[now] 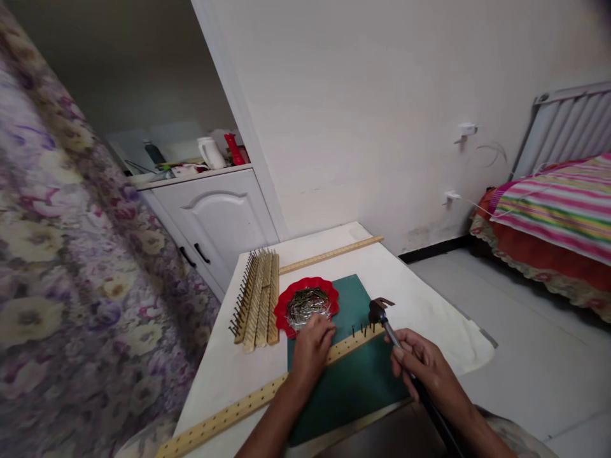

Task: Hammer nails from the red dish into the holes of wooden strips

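Note:
My right hand point(420, 362) is closed round the handle of a hammer point(382, 312), whose dark head hovers just above the right end of a long wooden strip point(229, 413). Several nails stand upright in that end of the strip. The strip lies diagonally across a green cutting mat point(356, 381). My left hand point(311, 346) rests on the strip, fingers curled at the edge of a red dish point(286, 304) full of loose nails; what the fingertips pinch is hidden.
A stack of nailed wooden strips point(258, 299) lies left of the dish, and one more bare strip point(329, 254) lies at the table's far edge. A white cabinet point(214, 216) stands behind, a flowered curtain point(71, 254) on the left, a bed point(558, 222) on the right.

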Available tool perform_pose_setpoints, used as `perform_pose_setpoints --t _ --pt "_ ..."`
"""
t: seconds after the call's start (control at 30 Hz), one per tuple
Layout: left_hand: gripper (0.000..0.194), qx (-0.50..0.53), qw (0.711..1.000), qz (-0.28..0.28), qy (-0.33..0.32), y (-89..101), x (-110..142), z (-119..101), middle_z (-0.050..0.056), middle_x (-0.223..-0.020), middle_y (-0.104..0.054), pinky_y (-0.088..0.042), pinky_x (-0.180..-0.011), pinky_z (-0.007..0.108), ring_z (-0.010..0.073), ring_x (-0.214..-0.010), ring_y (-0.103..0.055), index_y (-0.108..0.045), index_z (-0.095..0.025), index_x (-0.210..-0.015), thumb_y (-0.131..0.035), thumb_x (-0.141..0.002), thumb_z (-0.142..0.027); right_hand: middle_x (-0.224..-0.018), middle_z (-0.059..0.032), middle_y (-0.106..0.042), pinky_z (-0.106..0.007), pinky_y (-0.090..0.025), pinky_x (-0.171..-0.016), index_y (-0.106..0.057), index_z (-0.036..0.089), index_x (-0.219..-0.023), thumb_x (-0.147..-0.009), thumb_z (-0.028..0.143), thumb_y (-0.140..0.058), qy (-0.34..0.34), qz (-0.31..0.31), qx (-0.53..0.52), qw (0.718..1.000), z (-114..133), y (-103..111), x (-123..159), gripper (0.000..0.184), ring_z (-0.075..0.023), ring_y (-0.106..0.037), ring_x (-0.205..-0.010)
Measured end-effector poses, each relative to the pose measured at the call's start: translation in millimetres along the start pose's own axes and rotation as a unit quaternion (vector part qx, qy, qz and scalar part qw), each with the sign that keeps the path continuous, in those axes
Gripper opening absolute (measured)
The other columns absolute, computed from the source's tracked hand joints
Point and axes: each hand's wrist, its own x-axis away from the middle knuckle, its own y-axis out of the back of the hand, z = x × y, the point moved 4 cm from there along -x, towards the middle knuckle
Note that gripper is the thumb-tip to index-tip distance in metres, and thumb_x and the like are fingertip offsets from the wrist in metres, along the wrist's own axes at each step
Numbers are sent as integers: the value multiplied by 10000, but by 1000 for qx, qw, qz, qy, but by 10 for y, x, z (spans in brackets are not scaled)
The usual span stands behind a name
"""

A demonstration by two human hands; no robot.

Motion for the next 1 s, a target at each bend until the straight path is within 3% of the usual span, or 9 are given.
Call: perform_pose_setpoints --t 0.1,0.23,0.37,0.57,0.77,1.0 --pt "189 -11 1000 27 -1 -164 141 -107 42 -881 -564 -425 -739 252 159 -846 -550 -609 -202 -831 -428 -884 -213 -588 54 -578 -160 -245 -316 -502 184 -971 -844 435 -540 -1 -4 -2 1000 -6 11 5 285 -39 -405 -291" --pt "225 -99 993 55 15 -313 196 -130 28 -810 -565 -394 -654 237 153 -752 -557 -604 -210 -813 -397 -900 -228 -592 54 -579 -157 -238 -315 -493 181 -978 -847 441 -533 1 2 -6 1000 -21 17 3 294 -36 -399 -284" --pt "200 -175 982 69 24 -337 182 -128 20 -816 -572 -350 -597 230 152 -733 -565 -614 -234 -844 -420 -891 -242 -586 56 -578 -158 -241 -316 -493 179 -971 -843 445 -536 -2 3 -7 1000 -8 20 11 298 -36 -399 -282" --pt "204 -207 974 85 29 -351 149 -152 21 -837 -573 -330 -577 225 149 -744 -566 -604 -239 -866 -405 -903 -263 -583 56 -582 -167 -252 -312 -496 182 -970 -838 448 -539 -4 0 -5 1000 7 24 18 300 -46 -406 -278" --pt "178 -171 982 77 28 -403 73 -180 29 -815 -572 -334 -579 236 157 -727 -561 -606 -216 -831 -434 -875 -216 -592 55 -587 -155 -243 -321 -500 179 -975 -856 414 -529 0 6 -5 1000 3 17 24 265 -30 -408 -284" --pt "105 -19 997 16 72 -493 48 -166 2 -713 -568 -349 -605 222 134 -674 -534 -616 -193 -737 -530 -797 -185 -593 56 -580 -157 -227 -321 -490 178 -969 -860 406 -527 -2 11 -7 1000 27 -12 30 256 -26 -399 -284"
